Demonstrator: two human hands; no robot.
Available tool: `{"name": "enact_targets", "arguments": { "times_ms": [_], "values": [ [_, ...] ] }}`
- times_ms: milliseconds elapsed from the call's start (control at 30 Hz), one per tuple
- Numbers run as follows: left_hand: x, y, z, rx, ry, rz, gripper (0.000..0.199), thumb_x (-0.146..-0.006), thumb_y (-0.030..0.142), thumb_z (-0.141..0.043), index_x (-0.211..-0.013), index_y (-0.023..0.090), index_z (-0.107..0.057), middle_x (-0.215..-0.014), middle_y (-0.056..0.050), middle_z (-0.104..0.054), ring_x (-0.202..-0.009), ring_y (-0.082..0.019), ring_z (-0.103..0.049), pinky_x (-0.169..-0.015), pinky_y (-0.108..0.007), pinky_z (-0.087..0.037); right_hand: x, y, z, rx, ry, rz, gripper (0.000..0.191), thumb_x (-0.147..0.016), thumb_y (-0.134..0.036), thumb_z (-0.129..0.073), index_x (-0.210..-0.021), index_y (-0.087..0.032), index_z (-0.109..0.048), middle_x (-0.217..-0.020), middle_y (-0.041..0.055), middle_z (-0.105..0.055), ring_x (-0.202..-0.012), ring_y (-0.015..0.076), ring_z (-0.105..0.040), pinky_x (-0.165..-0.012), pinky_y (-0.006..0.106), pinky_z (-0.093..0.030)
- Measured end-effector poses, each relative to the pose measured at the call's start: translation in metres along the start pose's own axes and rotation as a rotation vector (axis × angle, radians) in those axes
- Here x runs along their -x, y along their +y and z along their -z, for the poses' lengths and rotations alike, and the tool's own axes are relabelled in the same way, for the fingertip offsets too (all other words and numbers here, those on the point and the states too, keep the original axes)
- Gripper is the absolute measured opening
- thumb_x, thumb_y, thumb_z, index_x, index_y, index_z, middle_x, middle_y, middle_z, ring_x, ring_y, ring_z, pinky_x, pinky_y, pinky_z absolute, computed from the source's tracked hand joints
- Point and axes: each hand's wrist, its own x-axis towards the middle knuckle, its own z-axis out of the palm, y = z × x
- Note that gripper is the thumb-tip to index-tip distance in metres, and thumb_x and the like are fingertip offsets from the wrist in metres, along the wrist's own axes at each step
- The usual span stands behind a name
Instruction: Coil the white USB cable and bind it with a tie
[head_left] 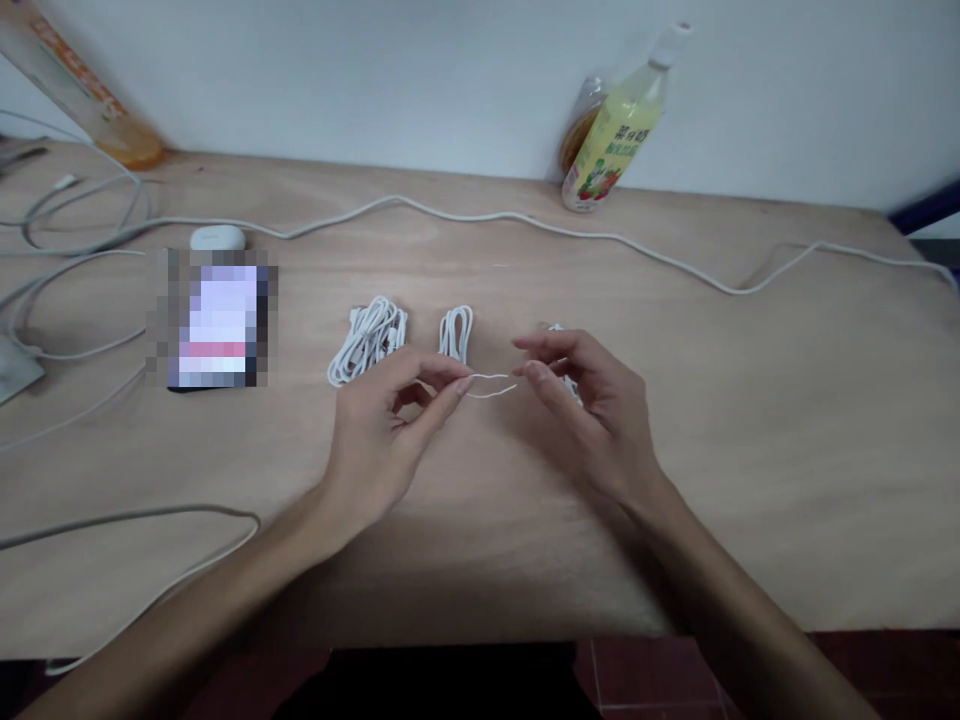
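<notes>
Between thumb and index finger, my left hand [382, 430] pinches a thin white twist tie [491, 377], whose two loose ends point right. Just beyond those ends, my right hand [600, 410] has its thumb and fingers slightly apart, with nothing seen between them. A large bundle of white charging cables [367, 335] lies behind my left hand. Next to it is a smaller coiled white cable [455, 333], its near end hidden by my fingers. Another white cable bundle [572, 388] is mostly covered by my right hand.
A phone [217, 320] with a blurred screen and a white earbud case [217, 238] sit at left. A long white cord [525, 218] crosses the wooden table [787, 450]. Yellow [615, 140] and orange [97, 100] drink bottles stand by the wall. More cords lie at left.
</notes>
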Motion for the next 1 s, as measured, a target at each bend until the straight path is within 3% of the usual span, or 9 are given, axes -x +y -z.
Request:
{"name": "enact_targets", "arguments": {
  "times_ms": [200,400,567,667,833,1000],
  "values": [
    [-0.002,-0.004,0.001,0.001,0.029,0.082,0.006,-0.099,0.029,-0.079,-0.095,0.025,-0.08,-0.088,-0.001,-0.081,-0.075,-0.018,-0.074,-0.064,-0.03,-0.059,-0.004,-0.001,-0.004,-0.198,-0.168,-0.23,0.019,-0.097,-0.038,-0.076,-0.085,-0.023,-0.077,-0.081,0.0007,-0.074,-0.075,0.0174,-0.066,-0.068,0.031,-0.053],
    [-0.002,-0.006,0.001,0.013,-0.003,0.075,0.007,-0.099,0.03,-0.079,-0.094,0.026,-0.08,-0.09,-0.001,-0.083,-0.079,-0.019,-0.076,-0.068,-0.031,-0.062,-0.002,-0.002,-0.01,-0.348,-0.17,-0.343,0.028,-0.093,-0.048,-0.082,-0.084,-0.023,-0.074,-0.067,-0.0036,-0.063,-0.056,0.0115,-0.052,-0.053,0.027,-0.046],
    [-0.003,-0.006,0.001,0.025,-0.011,0.102,0.008,-0.099,0.033,-0.079,-0.1,0.025,-0.079,-0.09,-0.002,-0.082,-0.075,-0.018,-0.074,-0.065,-0.03,-0.059,-0.002,-0.004,-0.009,-0.422,-0.143,-0.404,0.032,-0.091,-0.05,-0.083,-0.083,-0.023,-0.069,-0.06,-0.006,-0.061,-0.043,0.0094,-0.051,-0.039,0.023,-0.037],
    [-0.004,-0.008,0.001,0.01,0.021,0.12,0.012,-0.101,0.035,-0.076,-0.107,0.024,-0.076,-0.092,-0.003,-0.08,-0.074,-0.017,-0.072,-0.059,-0.028,-0.055,-0.005,-0.005,-0.003,-0.411,-0.131,-0.486,0.034,-0.09,-0.053,-0.082,-0.084,-0.023,-0.068,-0.056,-0.0071,-0.06,-0.034,0.0086,-0.047,-0.032,0.023,-0.032],
    [-0.005,-0.012,0.001,-0.038,0.074,0.112,0.009,-0.103,0.032,-0.072,-0.104,0.024,-0.07,-0.095,-0.003,-0.077,-0.077,-0.017,-0.072,-0.057,-0.028,-0.052,-0.006,-0.002,0.003,-0.296,-0.262,-0.601,0.033,-0.089,-0.049,-0.083,-0.081,-0.02,-0.069,-0.05,-0.0051,-0.061,-0.032,0.0107,-0.052,-0.03,0.022,-0.034],
    [-0.007,-0.011,0.002,-0.023,0.106,0.142,0.005,-0.099,0.025,-0.069,-0.103,0.023,-0.07,-0.093,-0.002,-0.076,-0.075,-0.016,-0.069,-0.055,-0.026,-0.048,-0.003,-0.002,0.0,-0.163,-0.136,-0.546,0.025,-0.095,-0.046,-0.072,-0.095,-0.021,-0.069,-0.053,-0.0057,-0.064,-0.031,0.0135,-0.056,-0.031,0.022,-0.035]
  ]
}}
